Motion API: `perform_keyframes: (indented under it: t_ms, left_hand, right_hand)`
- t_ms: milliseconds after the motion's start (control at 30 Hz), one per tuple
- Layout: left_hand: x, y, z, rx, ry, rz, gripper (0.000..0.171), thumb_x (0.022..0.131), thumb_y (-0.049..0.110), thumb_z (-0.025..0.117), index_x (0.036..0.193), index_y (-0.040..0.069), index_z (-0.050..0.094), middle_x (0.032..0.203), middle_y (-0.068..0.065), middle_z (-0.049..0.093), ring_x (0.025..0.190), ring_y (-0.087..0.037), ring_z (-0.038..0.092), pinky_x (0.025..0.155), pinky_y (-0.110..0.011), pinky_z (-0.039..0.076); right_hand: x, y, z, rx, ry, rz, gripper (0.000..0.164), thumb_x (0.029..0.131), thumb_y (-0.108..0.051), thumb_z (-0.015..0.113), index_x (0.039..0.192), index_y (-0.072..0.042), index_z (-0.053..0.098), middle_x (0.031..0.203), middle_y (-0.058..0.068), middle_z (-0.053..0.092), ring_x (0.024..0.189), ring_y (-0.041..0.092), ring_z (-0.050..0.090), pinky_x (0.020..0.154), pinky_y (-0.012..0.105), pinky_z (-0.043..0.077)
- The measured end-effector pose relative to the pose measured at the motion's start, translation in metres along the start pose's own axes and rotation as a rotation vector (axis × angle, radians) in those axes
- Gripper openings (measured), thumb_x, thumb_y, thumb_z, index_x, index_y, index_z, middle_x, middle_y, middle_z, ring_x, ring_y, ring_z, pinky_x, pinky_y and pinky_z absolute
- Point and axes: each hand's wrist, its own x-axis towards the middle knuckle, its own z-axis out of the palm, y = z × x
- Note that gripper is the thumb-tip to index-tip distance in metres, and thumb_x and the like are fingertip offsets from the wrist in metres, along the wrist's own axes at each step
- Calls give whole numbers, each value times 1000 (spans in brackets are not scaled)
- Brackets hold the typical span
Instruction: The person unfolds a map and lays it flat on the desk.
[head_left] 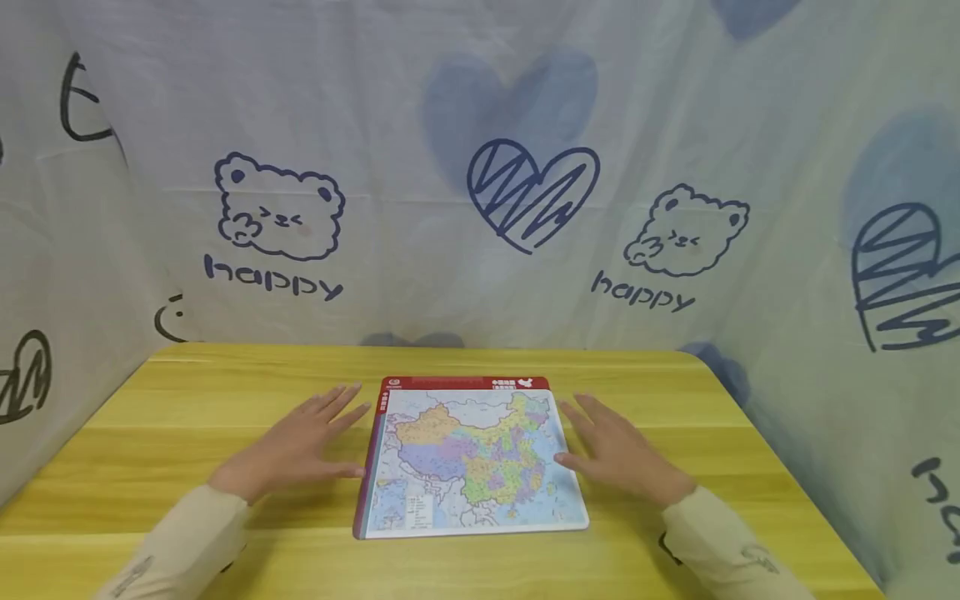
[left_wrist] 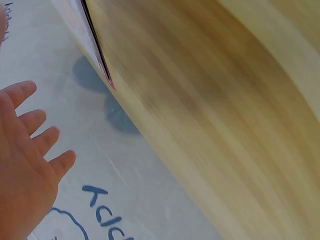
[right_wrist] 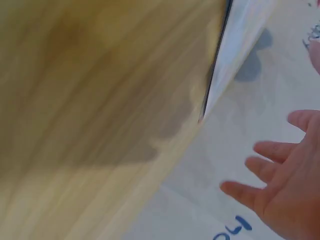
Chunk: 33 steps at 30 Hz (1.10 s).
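Observation:
A flat map board (head_left: 480,458) with a red top border and a colourful map of China lies on the yellow wooden table. My left hand (head_left: 300,446) is spread at the board's left side, its thumb tip right at the edge. On the other side my right hand (head_left: 618,446) has its fingers extended, and its thumb overlaps the board's right edge in the head view. Both wrist views show the fingers apart with nothing held: the left hand (left_wrist: 27,160) and the right hand (right_wrist: 285,175). The board's thin edge (left_wrist: 97,45) shows in the left wrist view.
The wooden table (head_left: 480,571) extends around the board on every side. Behind and beside it hangs a pale cloth (head_left: 405,200) printed with bears, hearts and the word "happy". Light sleeves (head_left: 183,542) cover both forearms.

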Motion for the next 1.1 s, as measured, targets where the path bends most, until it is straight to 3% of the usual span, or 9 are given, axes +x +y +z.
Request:
perform_keyframes:
  t_ms: [200,467,600,767,933,1100]
  left_hand:
    - [12,4,7,-64,-57,-2,90,76,52,77,145,5,44,151,-22,32,135,-46,31,105,-62,30]
    - [36,-2,22,-176,-157,-154,97,73,58,76,147,8,41,154,-19,28,139,-43,25,108,-61,26]
    - [52,-9,29,-192,-206,-198,101,70,59,77,149,8,38,155,-19,27,140,-43,22,107,-63,25]
    - [71,-14,34,-262,-206,-200,104,69,53,81,149,5,36,155,-22,24,140,-44,21,108,-63,24]
    - [83,-9,36,-322,-231,-201,104,68,49,82,149,4,36,155,-22,23,141,-44,18,109,-62,21]
    - [89,-9,40,-288,-304,-213,104,69,51,82,150,5,34,156,-22,19,142,-43,14,111,-61,18]
  right_hand:
    - [0,-14,3,103,-101,-51,77,89,-49,65,146,-4,41,146,26,37,133,44,36,104,59,34]
    - [-4,-20,11,102,-261,-82,87,87,-56,63,150,-4,33,152,28,23,140,45,22,110,59,24]
    - [-7,-19,15,108,-292,-91,90,87,-59,61,151,-4,29,154,28,18,142,44,16,111,57,20]
    - [-11,-19,16,126,-332,-51,91,87,-65,55,153,-9,27,157,26,12,144,41,10,112,58,15]
    - [-13,-20,16,107,-348,1,87,89,-68,48,153,-11,30,156,25,13,144,39,12,111,61,14]
    - [-13,-21,16,67,-358,16,86,89,-68,47,152,-12,32,156,24,15,144,38,13,111,62,15]
